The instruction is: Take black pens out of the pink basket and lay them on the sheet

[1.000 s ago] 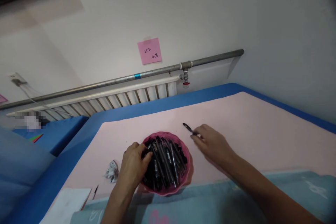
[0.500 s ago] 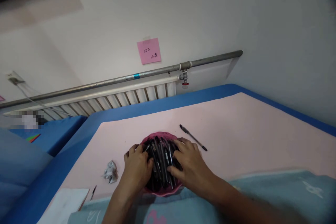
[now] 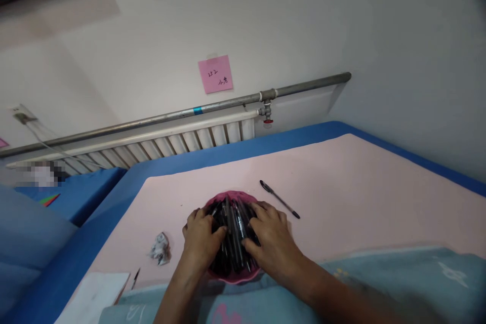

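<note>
A pink basket (image 3: 237, 280) with a wavy rim is packed with several dark pens (image 3: 236, 235), most lying lengthwise. My left hand (image 3: 201, 237) reaches in over the left side, its fingers curled among the pens and its thumb lying across them. From the right, my right hand (image 3: 271, 230) grips pens in the same basket, thumb low and fingers bent at the far side. Some fingertips are hidden among the pens. Just beyond my right hand, a single black pen (image 3: 280, 199) with a clear barrel lies on the pink mat (image 3: 341, 192).
Left of the basket are a crumpled paper wad (image 3: 160, 248), a thin pen (image 3: 135, 279) and a white paper sheet (image 3: 94, 293). A teal patterned cloth (image 3: 398, 273) runs along the near edge. Behind the blue table edge (image 3: 304, 134) stand a radiator (image 3: 182, 142) and a pipe (image 3: 159, 120).
My left hand has shifted slightly right, its thumb further over the pens. My right hand's fingers have moved a little, and some pens in the basket have been pushed into different positions.
</note>
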Demonstrator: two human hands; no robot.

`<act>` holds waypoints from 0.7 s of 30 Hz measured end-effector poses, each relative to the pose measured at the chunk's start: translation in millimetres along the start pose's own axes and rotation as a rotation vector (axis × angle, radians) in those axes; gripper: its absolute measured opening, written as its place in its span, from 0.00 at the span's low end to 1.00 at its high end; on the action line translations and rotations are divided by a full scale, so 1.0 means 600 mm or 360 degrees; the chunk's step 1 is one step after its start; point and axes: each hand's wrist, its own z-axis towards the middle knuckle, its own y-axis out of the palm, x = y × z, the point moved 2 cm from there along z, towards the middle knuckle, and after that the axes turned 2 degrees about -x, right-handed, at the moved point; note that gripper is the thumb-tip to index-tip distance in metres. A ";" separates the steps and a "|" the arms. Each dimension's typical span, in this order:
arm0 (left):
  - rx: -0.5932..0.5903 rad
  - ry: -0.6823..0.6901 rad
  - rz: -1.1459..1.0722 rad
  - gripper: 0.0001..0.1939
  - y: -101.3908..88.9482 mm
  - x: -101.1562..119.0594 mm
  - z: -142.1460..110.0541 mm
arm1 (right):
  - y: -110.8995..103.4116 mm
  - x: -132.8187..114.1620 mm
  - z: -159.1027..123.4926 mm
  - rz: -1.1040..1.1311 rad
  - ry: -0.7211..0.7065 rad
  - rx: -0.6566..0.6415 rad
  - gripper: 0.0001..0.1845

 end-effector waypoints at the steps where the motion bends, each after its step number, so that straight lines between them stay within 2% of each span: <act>1: 0.0017 -0.0013 -0.0025 0.10 0.000 -0.001 0.000 | 0.001 -0.001 0.000 0.0017 0.0005 0.0000 0.06; 3: 0.0092 -0.0030 -0.0084 0.09 -0.003 -0.005 0.001 | 0.002 -0.003 0.002 0.0063 0.0016 0.0006 0.05; 5: 0.0245 -0.0017 -0.0196 0.09 -0.013 -0.010 -0.001 | -0.001 -0.005 0.003 0.0128 0.0050 0.0049 0.03; 8: 0.0438 -0.0019 -0.0686 0.10 -0.033 -0.018 -0.006 | -0.013 -0.007 0.003 0.0282 0.0087 0.0157 0.01; 11: 0.0301 -0.0152 -0.1547 0.12 -0.045 -0.021 -0.009 | -0.021 -0.009 -0.003 0.0449 -0.0016 0.0143 0.04; 14: 0.0208 -0.0317 -0.2216 0.09 -0.048 -0.020 -0.009 | -0.017 -0.007 -0.011 0.0468 -0.0148 -0.0022 0.08; 17: 0.0245 -0.0387 -0.2517 0.05 -0.050 -0.021 -0.005 | -0.011 -0.003 -0.013 0.0401 -0.0259 -0.0062 0.09; 21: 0.0310 -0.0413 -0.2678 0.04 -0.053 -0.022 -0.004 | -0.010 0.000 -0.011 0.0335 -0.0322 -0.0023 0.10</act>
